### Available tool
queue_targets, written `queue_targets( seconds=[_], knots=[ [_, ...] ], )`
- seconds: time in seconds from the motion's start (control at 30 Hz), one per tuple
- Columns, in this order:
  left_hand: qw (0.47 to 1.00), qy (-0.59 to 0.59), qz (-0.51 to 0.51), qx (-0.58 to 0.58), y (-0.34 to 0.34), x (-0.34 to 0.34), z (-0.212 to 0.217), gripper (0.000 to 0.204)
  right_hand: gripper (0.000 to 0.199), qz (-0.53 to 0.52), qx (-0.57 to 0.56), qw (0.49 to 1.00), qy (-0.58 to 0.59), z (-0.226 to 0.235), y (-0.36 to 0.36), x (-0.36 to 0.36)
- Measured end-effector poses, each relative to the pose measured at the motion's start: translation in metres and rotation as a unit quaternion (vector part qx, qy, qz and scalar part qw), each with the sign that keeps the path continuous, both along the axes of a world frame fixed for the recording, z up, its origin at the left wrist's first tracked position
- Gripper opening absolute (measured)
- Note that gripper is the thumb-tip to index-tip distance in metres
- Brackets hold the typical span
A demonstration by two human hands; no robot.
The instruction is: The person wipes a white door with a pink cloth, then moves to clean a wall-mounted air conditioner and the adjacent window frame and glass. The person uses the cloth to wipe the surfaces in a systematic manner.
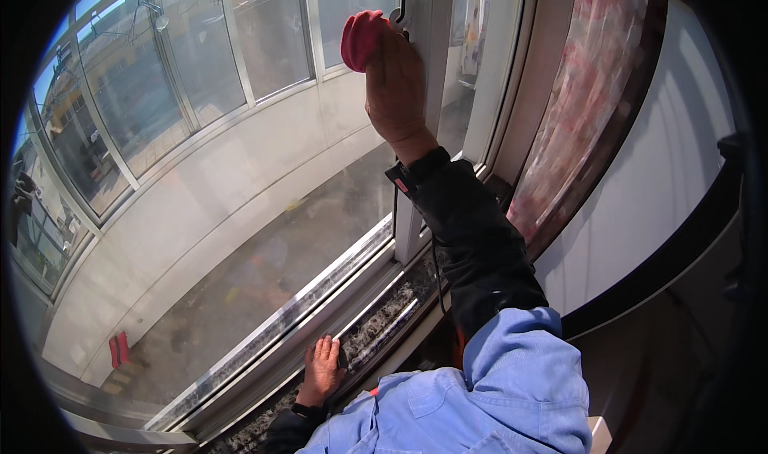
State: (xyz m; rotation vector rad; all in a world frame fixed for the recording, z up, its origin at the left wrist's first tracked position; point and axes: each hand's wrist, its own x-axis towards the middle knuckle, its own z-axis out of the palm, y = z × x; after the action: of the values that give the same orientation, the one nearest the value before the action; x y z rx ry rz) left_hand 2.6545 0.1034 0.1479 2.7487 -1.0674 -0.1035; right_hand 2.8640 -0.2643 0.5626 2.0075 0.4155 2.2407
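Observation:
My right hand (pixel 396 94) is raised high, its fingers closed around a bunched pink-red cloth (pixel 362 41). The cloth is at the window pane (pixel 320 150), close beside the white frame and its handle (pixel 405 6). Whether it presses on the glass, I cannot tell for certain. Low down, my left hand (pixel 322 372) lies on the dark, marbled sill (pixel 376 326) with its fingers stretched out, holding nothing. Part of that hand's forearm is hidden by my blue garment.
Through the glass shows a balcony with a pale wall (pixel 216 182), more windows (pixel 128 86) and hanging wire hangers. A small red object (pixel 118 349) is down at its left end. A pink patterned curtain (pixel 584 102) hangs right of the frame, beside a white panel (pixel 648 174).

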Motion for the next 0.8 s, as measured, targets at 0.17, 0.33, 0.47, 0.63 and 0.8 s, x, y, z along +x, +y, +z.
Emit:
queue_targets(
  seconds=[0.17,0.33,0.47,0.63,0.8],
  knots=[
    [1.0,-0.019,0.009,-0.019,0.008,-0.015,0.004,0.084,0.051,0.135,-0.052,0.989,0.02,-0.012,0.081,-0.052],
    [1.0,-0.011,0.009,-0.021,0.007,-0.013,0.005,0.079,0.056,0.123,0.157,0.979,0.036,0.032,0.078,-0.049],
    [0.998,-0.014,-0.026,-0.062,0.014,-0.012,0.005,0.079,0.05,0.128,0.044,0.99,0.04,0.037,0.103,-0.031],
    [1.0,0.02,-0.004,-0.018,0.054,-0.033,0.006,0.094,0.047,0.166,-0.078,0.983,0.01,0.05,0.159,-0.064],
    [0.996,0.044,0.073,0.018,0.121,-0.059,-0.001,0.104,0.046,0.214,0.216,0.951,0.06,0.112,0.151,-0.033]
  ],
)
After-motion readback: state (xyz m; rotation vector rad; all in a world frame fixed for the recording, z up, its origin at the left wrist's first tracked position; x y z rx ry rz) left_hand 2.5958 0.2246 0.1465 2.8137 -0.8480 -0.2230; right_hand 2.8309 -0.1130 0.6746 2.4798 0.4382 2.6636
